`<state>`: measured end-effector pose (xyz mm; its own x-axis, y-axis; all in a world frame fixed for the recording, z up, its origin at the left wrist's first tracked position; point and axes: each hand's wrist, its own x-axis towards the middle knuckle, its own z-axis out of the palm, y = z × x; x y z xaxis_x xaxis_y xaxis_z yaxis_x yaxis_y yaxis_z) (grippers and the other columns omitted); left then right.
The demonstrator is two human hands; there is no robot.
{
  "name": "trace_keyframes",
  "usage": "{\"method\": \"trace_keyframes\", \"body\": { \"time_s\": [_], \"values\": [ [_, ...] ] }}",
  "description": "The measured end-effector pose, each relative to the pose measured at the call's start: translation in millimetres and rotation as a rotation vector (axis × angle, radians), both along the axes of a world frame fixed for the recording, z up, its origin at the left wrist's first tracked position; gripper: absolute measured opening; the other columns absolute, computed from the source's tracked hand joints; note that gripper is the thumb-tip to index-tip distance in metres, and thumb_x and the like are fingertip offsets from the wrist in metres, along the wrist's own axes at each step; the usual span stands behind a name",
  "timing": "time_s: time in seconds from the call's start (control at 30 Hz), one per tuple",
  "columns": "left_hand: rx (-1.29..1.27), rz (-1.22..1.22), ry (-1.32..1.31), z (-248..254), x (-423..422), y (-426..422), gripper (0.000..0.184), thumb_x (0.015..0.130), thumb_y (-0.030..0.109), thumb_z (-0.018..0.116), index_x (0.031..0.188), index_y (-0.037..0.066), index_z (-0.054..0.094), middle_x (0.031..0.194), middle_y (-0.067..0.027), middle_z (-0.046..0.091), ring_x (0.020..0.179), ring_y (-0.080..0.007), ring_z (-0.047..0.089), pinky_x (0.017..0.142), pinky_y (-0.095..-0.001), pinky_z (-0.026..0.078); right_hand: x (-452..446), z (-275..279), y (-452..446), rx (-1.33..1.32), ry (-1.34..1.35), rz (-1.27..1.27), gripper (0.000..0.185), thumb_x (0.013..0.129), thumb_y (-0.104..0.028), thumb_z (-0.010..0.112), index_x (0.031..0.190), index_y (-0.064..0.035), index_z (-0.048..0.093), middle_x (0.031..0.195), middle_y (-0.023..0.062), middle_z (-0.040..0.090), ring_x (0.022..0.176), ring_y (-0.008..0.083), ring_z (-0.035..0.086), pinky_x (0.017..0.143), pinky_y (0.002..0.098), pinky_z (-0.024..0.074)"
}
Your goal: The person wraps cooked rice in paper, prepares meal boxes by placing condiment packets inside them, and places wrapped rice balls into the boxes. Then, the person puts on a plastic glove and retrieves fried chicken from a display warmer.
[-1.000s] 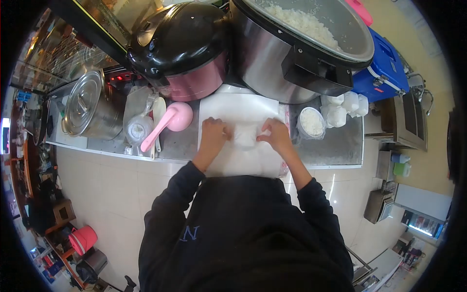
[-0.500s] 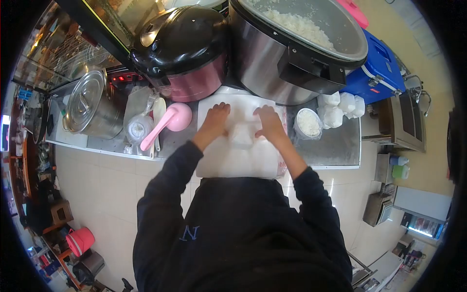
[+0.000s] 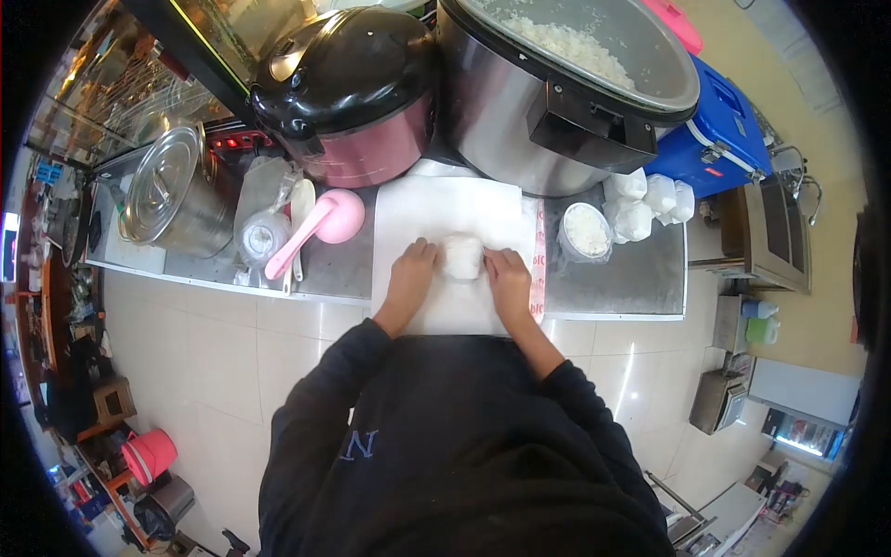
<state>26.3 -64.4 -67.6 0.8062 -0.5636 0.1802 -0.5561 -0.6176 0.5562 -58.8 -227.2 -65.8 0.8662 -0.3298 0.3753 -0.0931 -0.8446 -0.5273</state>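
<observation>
A small white bundle [image 3: 462, 257], apparently rice wrapped in paper, sits on a stack of white paper sheets [image 3: 447, 206] right in front of my body. At the bundle's left side is my left hand [image 3: 413, 278], its fingers bent together at the paper of the wrap. My right hand [image 3: 508, 283] pinches the paper at the opposite side, thumb against fingers. Red-printed plastic [image 3: 538, 288] shows under the right edge of the stack. To the right stands a cup of white rice [image 3: 587, 232].
An open steel rice cooker [image 3: 575, 51] holding rice and a closed pink-and-black cooker [image 3: 357, 102] stand behind the paper. On the left are a pink ladle [image 3: 341, 216] and a lidded steel pot [image 3: 186, 200]. Several white wrapped bundles [image 3: 634, 223] sit near a blue cooler [image 3: 719, 125].
Both hands have drawn back toward my body from the far side of the paper. Their spread fingers have closed in at the two sides of the bundle, which now looks more compact.
</observation>
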Motion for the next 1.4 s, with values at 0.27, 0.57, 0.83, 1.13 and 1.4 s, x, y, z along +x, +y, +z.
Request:
{"method": "trace_keyframes", "body": {
  "time_s": [0.27, 0.57, 0.83, 1.13, 1.4],
  "values": [
    [-0.178, -0.048, 0.037, -2, -31, 14, 0.026, 0.078, -0.002, 0.055, 0.103, -0.006, 0.056, 0.108, -0.0156, 0.049, 0.098, -0.0329, 0.050, 0.082, -0.0400, 0.046, -14, 6, 23, 0.031, 0.144, 0.050, 0.046, 0.080, 0.006, 0.051, 0.126, 0.0017, 0.050, 0.122, 0.0183, 0.048, 0.109, 0.0329, 0.048, 0.093, 0.0376, 0.0422],
    [-0.121, -0.097, 0.113, 8, -31, 16, 0.033, 0.076, 0.002, 0.056, 0.104, -0.012, 0.049, 0.113, -0.0200, 0.044, 0.101, -0.0367, 0.044, 0.085, -0.0428, 0.043, -4, -8, 39, 0.905, 0.098, 0.103, 0.061, 0.082, -0.020, 0.062, 0.131, 0.0051, 0.038, 0.120, 0.0237, 0.050, 0.113, 0.0364, 0.048, 0.098, 0.0389, 0.0375],
    [-0.067, -0.127, 0.137, 11, -32, 18, 0.035, 0.074, -0.002, 0.053, 0.107, -0.013, 0.047, 0.116, -0.0209, 0.042, 0.108, -0.0366, 0.043, 0.092, -0.0419, 0.039, 32, 17, 57, 0.693, 0.346, -0.220, 0.057, 0.086, -0.033, 0.065, 0.117, 0.0112, 0.046, 0.112, 0.0166, 0.056, 0.103, 0.0204, 0.055, 0.086, 0.0309, 0.0447],
    [-1.097, 0.085, 1.278, 84, -28, 2, 0.044, 0.089, 0.018, 0.054, 0.127, -0.003, 0.042, 0.115, -0.0083, 0.052, 0.110, -0.0164, 0.048, 0.099, -0.0329, 0.035, 9, 63, 51, 0.992, -0.050, 0.130, 0.054, 0.088, -0.022, 0.062, 0.129, 0.0042, 0.039, 0.116, 0.0146, 0.054, 0.106, 0.0204, 0.053, 0.091, 0.0305, 0.0418],
    [-0.833, -0.125, 1.404, 94, -63, -57, 0.055, 0.095, 0.036, 0.050, 0.134, 0.000, 0.033, 0.123, -0.0093, 0.048, 0.114, -0.0166, 0.043, 0.104, -0.0325, 0.028, -63, 105, 5, 0.727, -0.013, -0.063, 0.052, 0.088, -0.023, 0.060, 0.129, 0.0012, 0.040, 0.125, 0.0210, 0.046, 0.117, 0.0295, 0.046, 0.099, 0.0363, 0.0349]
  ]
}}
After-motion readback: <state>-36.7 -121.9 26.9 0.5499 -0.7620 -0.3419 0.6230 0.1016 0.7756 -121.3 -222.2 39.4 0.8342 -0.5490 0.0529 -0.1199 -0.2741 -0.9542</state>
